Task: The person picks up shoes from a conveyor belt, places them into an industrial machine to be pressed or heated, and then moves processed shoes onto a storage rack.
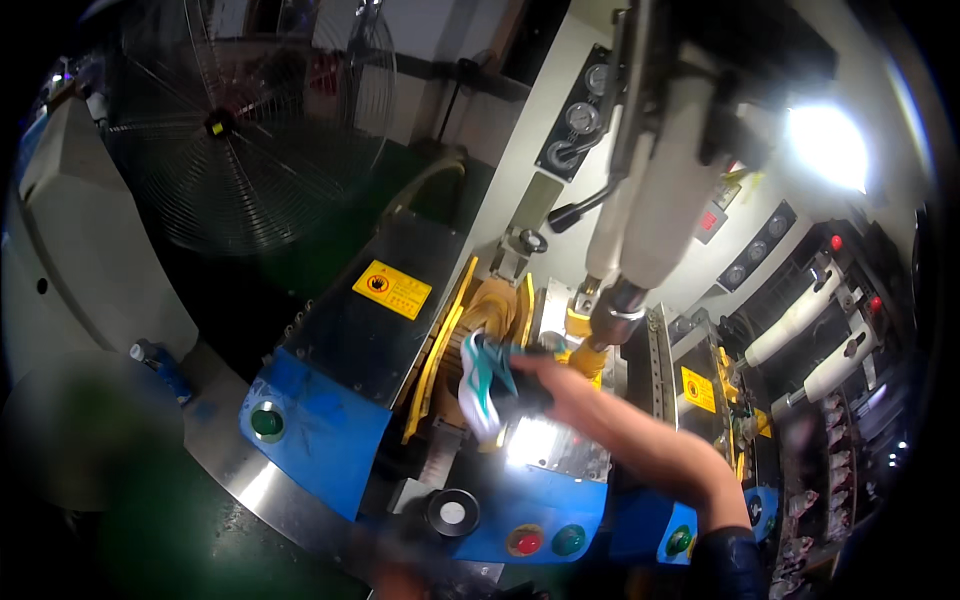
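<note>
From the head view, I see the shoe (484, 378), teal, white and grey, in the right hand (548, 384). It is over the machine's slot, near the yellow side pad (432, 368) on the left. The right fingers look curled in and have hold of the shoe's dark part; their tips are hidden. I can't make out a left hand, so I can't tell what its fingers do.

To do this well, I think I should hold the shoe firmly and keep its sole in line with the slot. I'd keep fingers away from the pads.

The yellow press foot (588, 358) is close by the wrist, so that side is tight. The metal plate (572, 455) has hard edges under the arm. The black knob (452, 512) and red button (525, 540) sit below, easy to bump. There looks to be more room straight up and toward me.
</note>
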Demonstrator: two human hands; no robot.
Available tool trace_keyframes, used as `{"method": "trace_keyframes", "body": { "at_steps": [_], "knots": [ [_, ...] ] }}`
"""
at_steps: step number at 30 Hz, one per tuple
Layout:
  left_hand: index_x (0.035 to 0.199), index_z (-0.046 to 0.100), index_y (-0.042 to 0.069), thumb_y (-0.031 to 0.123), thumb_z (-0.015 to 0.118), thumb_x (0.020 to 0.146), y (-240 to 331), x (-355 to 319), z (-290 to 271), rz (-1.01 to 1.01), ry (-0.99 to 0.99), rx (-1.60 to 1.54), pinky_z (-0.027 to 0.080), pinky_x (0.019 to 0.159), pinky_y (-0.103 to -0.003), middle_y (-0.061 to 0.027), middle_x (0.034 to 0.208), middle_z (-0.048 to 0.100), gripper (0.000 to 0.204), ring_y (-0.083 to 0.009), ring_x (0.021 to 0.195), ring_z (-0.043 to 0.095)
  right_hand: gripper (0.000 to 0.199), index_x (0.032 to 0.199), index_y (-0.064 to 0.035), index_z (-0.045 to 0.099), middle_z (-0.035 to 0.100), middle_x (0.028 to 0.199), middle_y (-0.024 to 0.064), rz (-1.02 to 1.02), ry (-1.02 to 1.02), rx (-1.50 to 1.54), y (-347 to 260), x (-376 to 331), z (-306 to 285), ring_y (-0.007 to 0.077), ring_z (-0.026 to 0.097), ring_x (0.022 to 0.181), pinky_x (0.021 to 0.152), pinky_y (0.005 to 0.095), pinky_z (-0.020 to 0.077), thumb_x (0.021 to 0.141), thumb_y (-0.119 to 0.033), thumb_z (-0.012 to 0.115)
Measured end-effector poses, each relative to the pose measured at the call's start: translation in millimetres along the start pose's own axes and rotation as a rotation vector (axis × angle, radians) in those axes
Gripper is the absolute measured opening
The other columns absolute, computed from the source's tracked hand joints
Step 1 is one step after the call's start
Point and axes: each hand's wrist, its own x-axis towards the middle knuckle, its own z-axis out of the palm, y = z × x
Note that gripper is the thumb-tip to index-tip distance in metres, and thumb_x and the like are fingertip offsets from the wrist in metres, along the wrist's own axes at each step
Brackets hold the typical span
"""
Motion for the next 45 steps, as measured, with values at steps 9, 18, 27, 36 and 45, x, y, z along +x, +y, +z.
{"method": "trace_keyframes", "body": {
  "at_steps": [9,18,27,36,45],
  "knots": [
    [0.120,0.052,-0.003,0.029,0.050,0.088,-2.8,0.2,-18.7,-0.001,-0.121,-0.057,0.032,0.103,-0.055,-0.0229,0.124,0.051,0.046,-0.0418,0.122,0.042,0.067,0.118,0.0128,0.034,0.046,0.114,0.0310,-0.615,0.752,-1.036,58.0,159.7,7.4,0.0396,0.047,0.109,0.093,0.0421,0.0391,0.074,-0.026,0.067],
    [0.115,0.055,-0.004,0.023,0.055,0.085,2.3,-2.6,-15.7,0.108,-0.039,0.103,0.037,0.098,-0.055,-0.0250,0.112,0.056,0.039,-0.0415,0.108,0.051,0.078,0.130,0.0117,0.020,0.033,0.125,0.0357,-0.569,0.667,-0.848,42.6,106.0,39.6,0.0503,0.045,0.109,0.095,0.0471,0.0406,0.077,-0.027,0.062],
    [0.117,0.052,-0.002,0.023,0.060,0.074,-2.3,-2.5,17.4,0.121,0.302,0.472,0.032,0.100,-0.053,-0.0237,0.126,0.049,0.050,-0.0396,0.120,0.044,0.068,0.127,0.0110,0.040,0.044,0.129,0.0298,-1.375,0.111,-1.433,103.8,-126.6,4.5,0.0424,0.043,0.121,0.102,0.0441,0.0360,0.078,-0.025,0.070],
    [0.104,0.058,-0.001,0.009,0.058,0.076,107.6,-16.4,-21.5,-0.460,-0.019,-0.282,0.046,0.084,-0.042,-0.0227,0.109,0.056,0.030,-0.0390,0.099,0.054,0.068,0.132,0.0004,0.039,0.041,0.135,0.0246,-1.020,0.168,-1.375,218.9,-206.1,-101.8,0.0393,0.042,0.123,0.102,0.0543,0.0300,0.075,-0.025,0.067],
    [0.119,0.051,0.000,0.014,0.057,0.086,91.0,-303.8,36.3,-0.973,0.159,-0.767,0.047,0.088,-0.039,-0.0134,0.108,0.061,0.036,-0.0289,0.098,0.058,0.026,0.106,-0.0004,0.057,0.062,0.094,0.0226,-0.737,-0.826,-0.690,362.2,-314.3,-76.4,0.0394,0.059,0.088,0.077,0.0445,0.0483,0.087,-0.018,0.053]
  ]
}}
